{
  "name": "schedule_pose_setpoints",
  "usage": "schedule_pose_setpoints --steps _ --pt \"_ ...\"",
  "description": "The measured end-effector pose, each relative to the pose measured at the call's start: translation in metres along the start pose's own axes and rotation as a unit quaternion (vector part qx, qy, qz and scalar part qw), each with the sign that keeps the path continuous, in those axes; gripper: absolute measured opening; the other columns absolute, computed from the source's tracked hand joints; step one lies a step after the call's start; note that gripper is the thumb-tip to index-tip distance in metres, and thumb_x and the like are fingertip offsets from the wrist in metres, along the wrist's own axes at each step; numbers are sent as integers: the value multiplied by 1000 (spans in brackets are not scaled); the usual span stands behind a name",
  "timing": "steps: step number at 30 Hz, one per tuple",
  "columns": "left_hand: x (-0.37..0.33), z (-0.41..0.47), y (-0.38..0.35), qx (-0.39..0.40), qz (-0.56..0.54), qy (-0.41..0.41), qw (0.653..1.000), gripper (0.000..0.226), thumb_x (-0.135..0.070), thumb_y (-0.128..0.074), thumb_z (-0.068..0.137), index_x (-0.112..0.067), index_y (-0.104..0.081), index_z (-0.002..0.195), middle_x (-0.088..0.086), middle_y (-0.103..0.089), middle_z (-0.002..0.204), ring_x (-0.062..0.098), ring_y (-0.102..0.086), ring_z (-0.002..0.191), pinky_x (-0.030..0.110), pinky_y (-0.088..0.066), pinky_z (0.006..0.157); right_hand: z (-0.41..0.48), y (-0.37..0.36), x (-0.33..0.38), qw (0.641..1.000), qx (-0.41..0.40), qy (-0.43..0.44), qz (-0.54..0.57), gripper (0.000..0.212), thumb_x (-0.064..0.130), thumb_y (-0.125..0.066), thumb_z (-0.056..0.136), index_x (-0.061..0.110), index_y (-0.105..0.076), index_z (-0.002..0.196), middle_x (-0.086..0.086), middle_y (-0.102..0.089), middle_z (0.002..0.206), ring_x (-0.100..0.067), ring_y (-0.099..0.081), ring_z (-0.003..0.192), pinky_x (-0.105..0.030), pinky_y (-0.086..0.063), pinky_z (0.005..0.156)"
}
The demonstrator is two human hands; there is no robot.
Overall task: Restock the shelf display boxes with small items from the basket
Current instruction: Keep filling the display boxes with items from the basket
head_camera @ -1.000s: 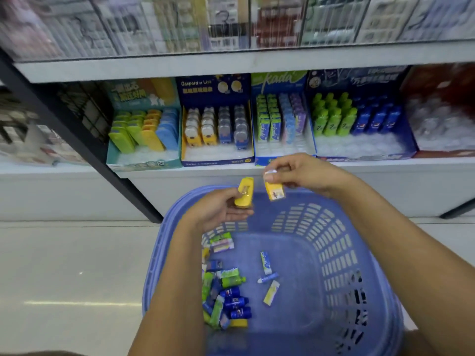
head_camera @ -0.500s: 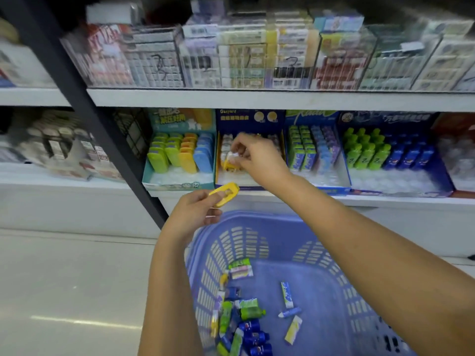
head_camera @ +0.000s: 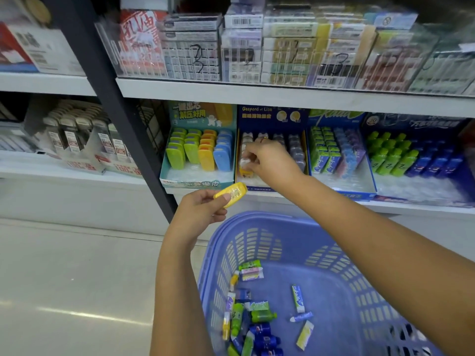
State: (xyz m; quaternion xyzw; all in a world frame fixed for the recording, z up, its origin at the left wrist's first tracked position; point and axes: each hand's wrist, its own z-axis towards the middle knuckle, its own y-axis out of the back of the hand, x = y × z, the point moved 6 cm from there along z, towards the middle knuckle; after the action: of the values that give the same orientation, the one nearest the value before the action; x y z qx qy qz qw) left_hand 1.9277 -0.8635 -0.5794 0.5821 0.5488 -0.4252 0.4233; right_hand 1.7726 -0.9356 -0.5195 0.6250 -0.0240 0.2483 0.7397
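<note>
Shelf — right hand holds eraser at navy box — left hand, yellow case.

Lower white shelf: four display boxes side by side, touching. Teal box at left with green, yellow, blue cases; navy box next; green-topped box; blue box with green and blue bottles. Upper shelf: stacked packs behind clear front. Left bay shelf: clear trays of small bottles. Pale glossy floor below.

White shelves, black upright, glossy pale floor w/ glare
</note>
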Motion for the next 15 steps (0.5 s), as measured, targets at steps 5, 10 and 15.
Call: schedule_pose_setpoints --steps 5,10,15 --pt "-4 -2 -6 3 -18 2 1000 12 -18 -65 88 -7 -64 93 5 -60 76 12 -61 68 20 -57 66 -6 -6 -5 1000 -16 -13 22 19 11 -59 89 6 -63 107 -13 -52 107 -28 -57 89 -30 -44 77" --pt "-12 -6 -19 3 0 -1 1000 13 -18 -65 88 -6 -65 92 5 -61 72 14 -62 69 24 -57 69 -14 5 3 1000 21 -22 3 34 7 -55 88 11 -58 122 -14 -44 125 -31 -55 100 -38 -46 87" --pt "-22 -7 -41 1 14 -9 1000 18 -25 -69 85 -8 -65 80 5 -63 64 11 -61 59 24 -56 65 -74 24 7 995 30 31 86 52 2 -52 83 23 -52 131 -2 -46 124 -20 -47 107 -30 -43 88"
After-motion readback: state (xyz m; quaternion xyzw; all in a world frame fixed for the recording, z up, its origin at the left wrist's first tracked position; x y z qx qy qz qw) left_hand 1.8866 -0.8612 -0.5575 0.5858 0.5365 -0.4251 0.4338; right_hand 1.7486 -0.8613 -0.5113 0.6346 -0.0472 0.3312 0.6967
